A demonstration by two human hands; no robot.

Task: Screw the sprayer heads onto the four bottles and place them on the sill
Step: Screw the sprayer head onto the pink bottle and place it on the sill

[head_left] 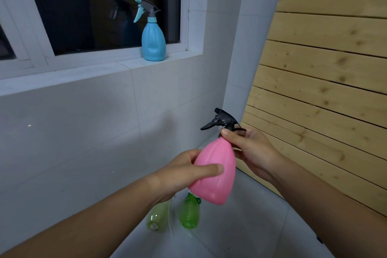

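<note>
I hold a pink bottle (pixel 214 170) tilted in front of me, with my left hand (pixel 186 172) wrapped around its body. A black sprayer head (pixel 222 120) sits on its neck, and my right hand (pixel 249 148) grips the collar just below it. On the white window sill (pixel 100 69) stands a blue bottle (pixel 153 41) with a grey and blue sprayer head fitted. Two green bottles lie on the floor below my hands: a pale one (pixel 158 217) and a brighter one (pixel 189 212). Their necks are hidden.
A dark window (pixel 100 6) sits above the sill. White tiled wall (pixel 83 132) runs below it. A wooden slatted panel (pixel 326 69) fills the right side. The floor (pixel 240 232) is grey tile.
</note>
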